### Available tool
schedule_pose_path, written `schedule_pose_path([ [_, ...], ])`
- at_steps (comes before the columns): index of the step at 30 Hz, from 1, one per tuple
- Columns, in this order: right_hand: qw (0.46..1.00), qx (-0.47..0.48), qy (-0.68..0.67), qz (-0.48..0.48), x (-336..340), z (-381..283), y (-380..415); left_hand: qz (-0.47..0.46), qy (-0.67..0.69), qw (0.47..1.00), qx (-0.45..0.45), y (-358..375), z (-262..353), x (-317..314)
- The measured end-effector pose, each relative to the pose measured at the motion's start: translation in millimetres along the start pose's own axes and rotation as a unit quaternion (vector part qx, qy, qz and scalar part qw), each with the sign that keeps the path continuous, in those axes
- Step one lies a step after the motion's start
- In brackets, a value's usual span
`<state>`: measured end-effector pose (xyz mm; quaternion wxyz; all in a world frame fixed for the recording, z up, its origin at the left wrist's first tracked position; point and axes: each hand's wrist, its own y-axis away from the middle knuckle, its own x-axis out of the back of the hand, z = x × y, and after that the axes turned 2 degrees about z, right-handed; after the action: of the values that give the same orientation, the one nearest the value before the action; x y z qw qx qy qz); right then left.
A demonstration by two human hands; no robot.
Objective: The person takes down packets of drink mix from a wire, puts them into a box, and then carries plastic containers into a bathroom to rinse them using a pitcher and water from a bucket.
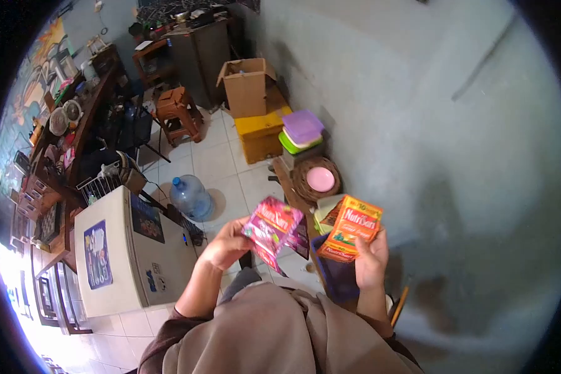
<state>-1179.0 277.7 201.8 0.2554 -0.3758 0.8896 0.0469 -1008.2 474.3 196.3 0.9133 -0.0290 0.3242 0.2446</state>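
Pale painted wall [380, 81] fills the right side of the room, and light tiled floor [224, 165] runs between it and the cluttered furniture on the left. Near the middle of the view, the left hand [227, 244] is nearly closed, its thumb and fingers pinching the left edge of a purple-and-pink packet [273, 230] marked NutriSari. Darker purple packaging [299, 242] shows just behind that packet's right side — whether the two are joined I cannot tell.

The right hand [371, 262] grips an orange packet [353, 229], also marked NutriSari, with the thumb across its front and the fingers mostly hidden behind. Both packets are held up in front of the body, tilted and apart from each other.

Beyond the orange packet, a dark blue bin [340, 277] sits partly hidden below it, and a pink bowl [320, 179] rests in a round woven basket [302, 187]. Farther back, a container with a purple lid [303, 126] is near a yellow box [258, 134] that carries an open cardboard box [245, 90]. On the left — past the forearm — stand a whitish fridge [159, 258] and a large clear-blue water bottle [191, 198].
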Motion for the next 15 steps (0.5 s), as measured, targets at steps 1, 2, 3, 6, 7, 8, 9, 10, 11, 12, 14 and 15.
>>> schedule_pose_path([
  [1,1.000,-0.018,-0.002,-0.010,-18,13,-12,0.017,-0.026,1.000,0.006,-1,5,17],
  [2,1.000,-0.023,0.006,-0.018,-29,33,-25,0.006,-0.017,1.000,0.001,-3,8,37],
  [3,0.999,-0.022,0.004,-0.025,-44,49,-39,-0.005,-0.009,1.000,-0.002,-6,12,57],
  [6,0.999,-0.035,-0.007,-0.040,-92,102,-77,0.028,-0.017,0.999,0.006,-15,31,110],
  [7,0.998,-0.037,-0.010,-0.043,-107,122,-90,0.027,-0.013,1.000,-0.007,-19,48,121],
  [8,0.996,-0.065,-0.017,-0.056,-121,140,-102,0.037,-0.002,0.999,-0.012,-22,59,139],
  [9,0.993,-0.088,-0.023,-0.072,-135,154,-115,0.045,0.009,0.999,-0.020,-27,69,157],
  [10,0.992,-0.100,-0.025,-0.070,-151,164,-126,0.041,0.008,0.999,-0.028,-34,83,172],
  [11,0.992,-0.096,-0.023,-0.073,-161,173,-133,0.055,0.004,0.998,-0.031,-35,93,184],
  [12,0.992,-0.105,-0.013,-0.073,-170,183,-140,0.073,0.003,0.997,-0.028,-39,103,197],
  [14,0.990,-0.124,0.001,-0.062,-190,192,-154,0.125,-0.035,0.991,-0.038,-50,117,219],
  [15,0.990,-0.129,0.004,-0.057,-194,198,-161,0.175,-0.079,0.980,-0.052,-57,122,230],
])
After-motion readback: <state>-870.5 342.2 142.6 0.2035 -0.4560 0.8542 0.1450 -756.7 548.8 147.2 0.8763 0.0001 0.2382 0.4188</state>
